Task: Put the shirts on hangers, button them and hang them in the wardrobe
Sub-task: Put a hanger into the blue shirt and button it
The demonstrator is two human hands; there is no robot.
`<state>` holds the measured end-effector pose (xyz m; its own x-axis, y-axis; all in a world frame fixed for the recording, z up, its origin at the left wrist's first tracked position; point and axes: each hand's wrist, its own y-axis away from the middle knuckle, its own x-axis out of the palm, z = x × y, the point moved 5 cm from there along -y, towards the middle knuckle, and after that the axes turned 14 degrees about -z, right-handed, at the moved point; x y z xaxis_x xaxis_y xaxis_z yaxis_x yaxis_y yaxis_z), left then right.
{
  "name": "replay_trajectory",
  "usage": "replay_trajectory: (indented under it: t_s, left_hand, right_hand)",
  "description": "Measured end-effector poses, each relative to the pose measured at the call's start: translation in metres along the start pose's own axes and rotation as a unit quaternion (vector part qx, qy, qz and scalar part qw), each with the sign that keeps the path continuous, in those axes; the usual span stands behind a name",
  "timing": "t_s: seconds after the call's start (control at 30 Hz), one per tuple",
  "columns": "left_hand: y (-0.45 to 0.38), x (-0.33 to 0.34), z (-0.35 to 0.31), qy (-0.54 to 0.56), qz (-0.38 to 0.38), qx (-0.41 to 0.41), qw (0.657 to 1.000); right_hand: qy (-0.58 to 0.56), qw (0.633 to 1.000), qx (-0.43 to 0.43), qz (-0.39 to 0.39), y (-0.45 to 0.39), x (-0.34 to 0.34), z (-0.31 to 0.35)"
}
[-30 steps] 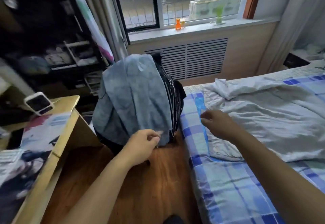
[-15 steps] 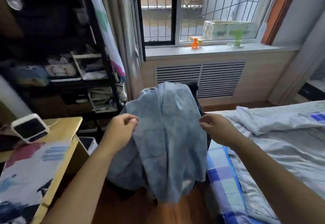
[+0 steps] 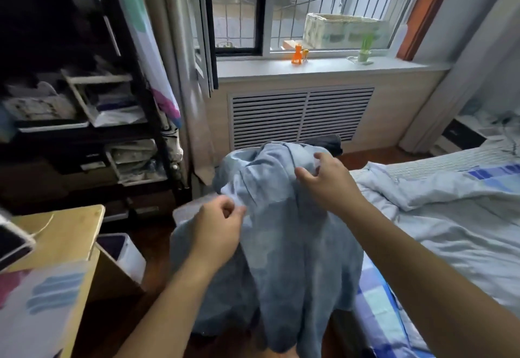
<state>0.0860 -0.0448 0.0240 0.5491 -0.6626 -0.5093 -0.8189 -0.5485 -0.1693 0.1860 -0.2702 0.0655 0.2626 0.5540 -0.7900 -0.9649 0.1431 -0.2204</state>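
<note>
A light blue shirt (image 3: 295, 245) is draped over a dark object that it mostly hides, low in the middle of the view. My left hand (image 3: 219, 231) pinches a fold of the shirt at its left shoulder. My right hand (image 3: 329, 183) grips the cloth near the shirt's top, on the right. A dark garment (image 3: 327, 142) peeks out behind the shirt's top. No hanger is visible. The dark open wardrobe (image 3: 70, 104) stands at the left, its shelves full of folded things.
A bed (image 3: 450, 231) with a pale crumpled cover and blue checked sheet fills the right. A wooden desk (image 3: 64, 239) is at the lower left, a white bin (image 3: 123, 253) beside it. Ahead are a radiator grille (image 3: 301, 115) and a windowsill.
Both hands have moved up the shirt, from its lower edge and the bed to its top. The view has risen towards the window.
</note>
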Motion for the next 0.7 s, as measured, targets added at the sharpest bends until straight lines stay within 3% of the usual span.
replay_trajectory:
  t_s: [0.1,0.17,0.2,0.27,0.37,0.43,0.5,0.63,0.7]
  left_hand:
    - [0.048,-0.002,-0.019,-0.017,0.205,0.080,0.975]
    - [0.061,-0.005,-0.010,-0.115,0.330,0.113,0.930]
    - [0.056,-0.008,-0.006,-0.154,0.353,0.128,0.914]
    - [0.031,-0.017,0.000,-0.168,0.314,0.124,0.926]
    - [-0.031,-0.032,0.001,-0.073,0.093,0.083,0.990]
    - [-0.072,-0.030,0.001,-0.041,0.006,0.093,0.995]
    - [-0.109,-0.012,-0.005,-0.069,0.045,0.143,0.986]
    - [-0.144,0.034,-0.022,-0.054,0.238,0.145,0.959]
    - [-0.153,0.043,-0.029,-0.068,0.239,0.163,0.955]
  right_hand:
    - [0.024,1.000,0.005,-0.019,-0.006,0.008,0.006]
    - [0.044,0.998,-0.012,-0.050,-0.003,0.004,0.005]
    - [0.062,0.996,-0.023,-0.063,0.000,0.000,0.001]
    - [0.089,0.993,-0.031,-0.075,0.012,-0.013,-0.011]
    - [0.127,0.990,-0.017,-0.064,0.033,-0.035,-0.045]
    - [0.140,0.989,0.004,-0.045,0.046,-0.043,-0.068]
    - [0.145,0.989,0.028,-0.020,0.056,-0.044,-0.086]
    - [0.174,0.983,0.064,0.010,0.068,-0.044,-0.103]
    - [0.189,0.979,0.070,0.038,0.067,-0.047,-0.104]
